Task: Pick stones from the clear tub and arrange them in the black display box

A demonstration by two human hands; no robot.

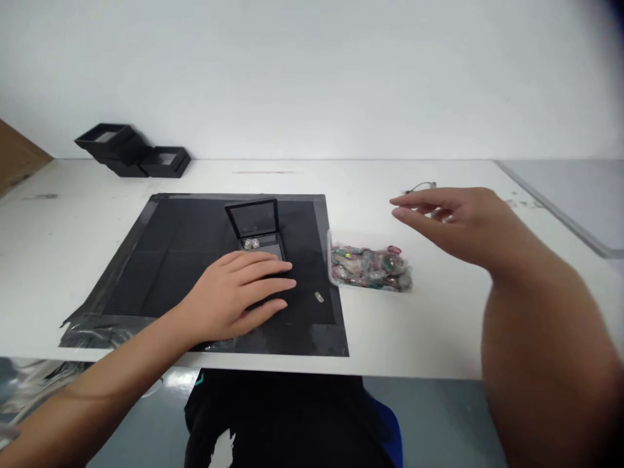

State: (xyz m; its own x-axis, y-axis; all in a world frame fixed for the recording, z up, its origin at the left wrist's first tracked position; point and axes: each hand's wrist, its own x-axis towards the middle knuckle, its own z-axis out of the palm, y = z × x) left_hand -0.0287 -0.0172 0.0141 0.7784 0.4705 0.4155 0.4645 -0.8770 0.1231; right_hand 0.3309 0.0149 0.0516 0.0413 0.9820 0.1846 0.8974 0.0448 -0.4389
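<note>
My left hand [238, 292] lies flat, fingers spread, on a small black box [260, 246] that sits on a black mat [185, 260]. The box's lid [253, 218] stands open and two small pale stones [251, 244] show inside. One loose stone [318, 297] lies on the mat to the right of my fingers. My right hand [453, 221] hovers above the table, fingers loosely extended and holding nothing, over and behind a clear tray [370, 266] filled with several coloured stones. A thin metal tool [422, 187] lies behind that hand.
Several black boxes [129, 153] are stacked at the back left by the white wall. A brown board [17, 156] leans at the far left. A grey panel [570, 195] lies at the right. The table's front edge [292, 367] runs near my body.
</note>
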